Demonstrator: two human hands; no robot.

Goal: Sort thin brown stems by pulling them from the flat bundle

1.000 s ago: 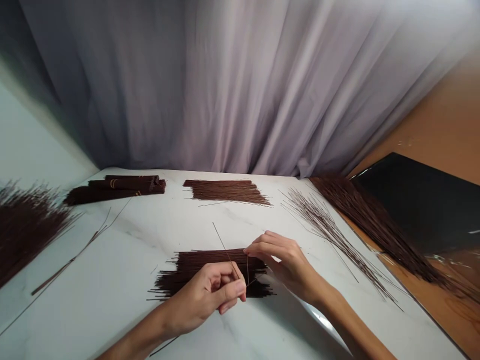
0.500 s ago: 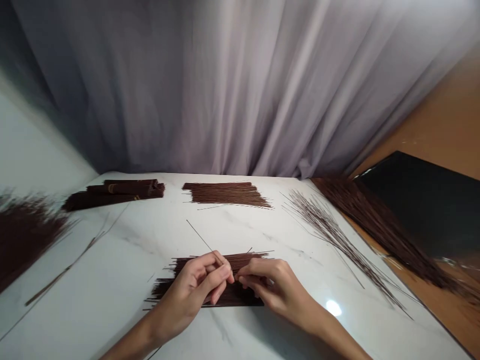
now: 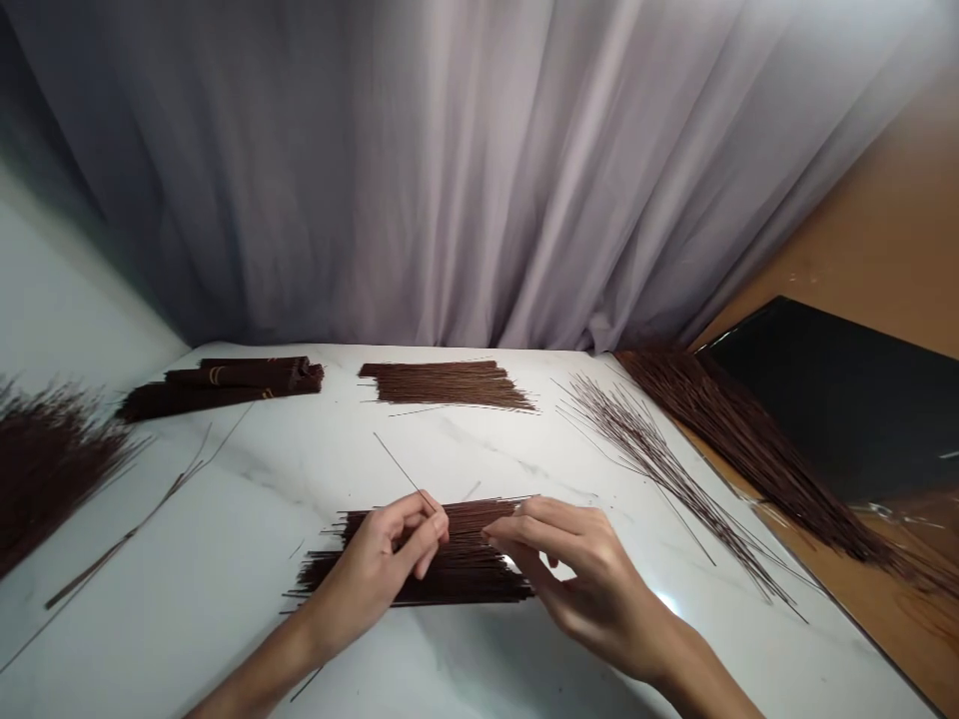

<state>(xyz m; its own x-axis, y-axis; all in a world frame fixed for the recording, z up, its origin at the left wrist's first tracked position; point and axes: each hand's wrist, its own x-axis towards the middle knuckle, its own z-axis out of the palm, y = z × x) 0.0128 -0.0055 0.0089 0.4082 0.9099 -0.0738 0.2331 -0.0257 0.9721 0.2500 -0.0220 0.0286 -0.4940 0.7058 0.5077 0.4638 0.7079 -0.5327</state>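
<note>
My left hand (image 3: pixel 396 544) is closed in a pinch on a thin brown stick (image 3: pixel 397 463), whose free end points up and to the left. Thumb and forefinger of my right hand (image 3: pixel 576 559) come together over the right part of a pile of sticks; whether anything is between those fingertips is too small to make out. Under both hands lies that pile of dark brown sticks (image 3: pixel 465 577), laid side by side with uneven ends. A gap separates the two hands.
Behind lies another flat pile of brown sticks (image 3: pixel 450 383). Tied bundles (image 3: pixel 240 375) sit at back left, a bushy dark heap (image 3: pixel 52 469) at the left edge. Long loose strands (image 3: pixel 659 459) spread at right, near a thick strand bundle (image 3: pixel 749 449) and a black panel (image 3: pixel 839 399).
My right hand has drawn away to the right from my left hand, widening the gap between them. My left hand has shifted slightly left and still pinches the stick.
</note>
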